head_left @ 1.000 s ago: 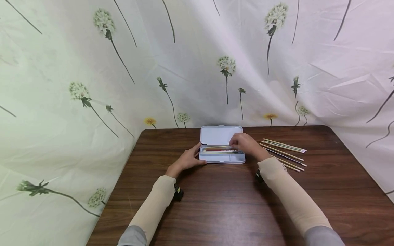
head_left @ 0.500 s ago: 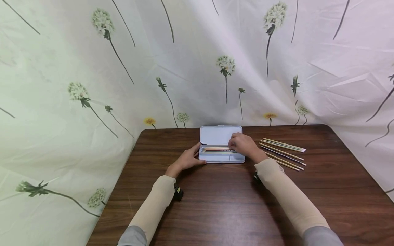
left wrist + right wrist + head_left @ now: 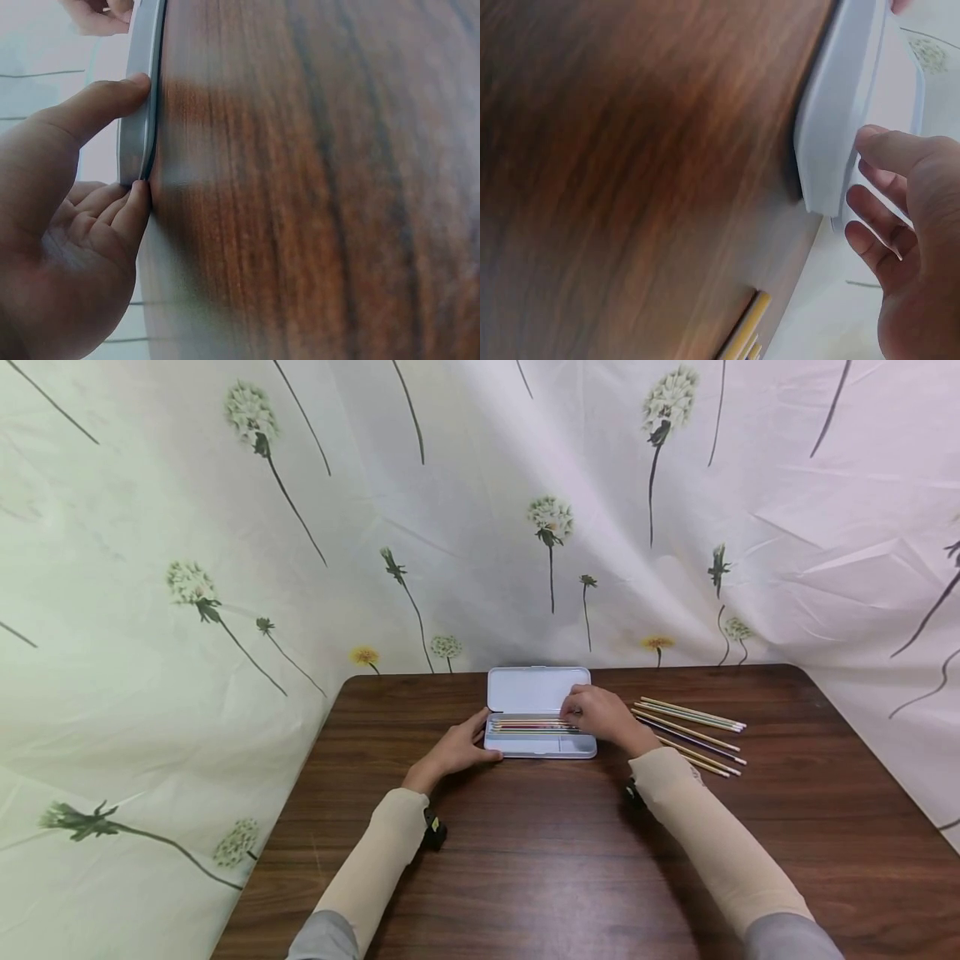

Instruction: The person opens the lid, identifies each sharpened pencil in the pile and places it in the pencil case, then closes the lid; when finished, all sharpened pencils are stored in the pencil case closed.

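An open white pencil case lies near the table's back edge, its lid tipped back. Several colored pencils lie lengthwise in its rear compartment. My left hand holds the case's left end, thumb at the front edge and fingers round the far side; the left wrist view shows that thumb against the side wall. Over the case's right end, my right hand reaches down to the pencil ends with bent fingers. In the right wrist view its index fingertip is hidden, so any pinch on a pencil cannot be seen.
Several more pencils with white ends lie loosely fanned on the brown wooden table, right of the case. Behind the table hangs a white cloth printed with dandelions.
My right hand has shifted slightly left, then back right, over the case. One pencil that lay at a slant now lies in line with the others. My left hand has kept its place.
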Motion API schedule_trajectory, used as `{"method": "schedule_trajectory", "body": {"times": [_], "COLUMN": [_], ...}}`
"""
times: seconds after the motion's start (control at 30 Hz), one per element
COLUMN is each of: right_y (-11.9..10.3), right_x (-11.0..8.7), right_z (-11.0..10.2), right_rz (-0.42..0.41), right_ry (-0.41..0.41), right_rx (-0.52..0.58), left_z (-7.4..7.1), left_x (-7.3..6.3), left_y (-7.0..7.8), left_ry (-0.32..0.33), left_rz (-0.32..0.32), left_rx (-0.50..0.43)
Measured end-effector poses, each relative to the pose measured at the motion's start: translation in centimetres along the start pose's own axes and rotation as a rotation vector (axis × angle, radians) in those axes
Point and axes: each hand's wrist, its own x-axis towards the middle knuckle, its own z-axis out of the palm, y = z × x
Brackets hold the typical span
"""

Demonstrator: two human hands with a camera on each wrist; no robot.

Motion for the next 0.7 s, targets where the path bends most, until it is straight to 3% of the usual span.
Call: {"method": "schedule_trajectory", "body": {"times": [0.33, 0.7], "right_y": [1.8, 5.0], "right_x": [-1.2, -4.6], "right_z": [-3.5, -8.6], "right_rz": [0.045, 0.094], "right_ry": [0.026, 0.024], "right_rx": [0.158, 0.162], "left_z": [0.0, 0.0], "left_x": [0.0, 0.2], "left_y": [0.0, -0.2], "left_ry": [-0.006, -0.004], "left_rz": [0.004, 0.009], "left_rx": [-0.013, 0.022]}}
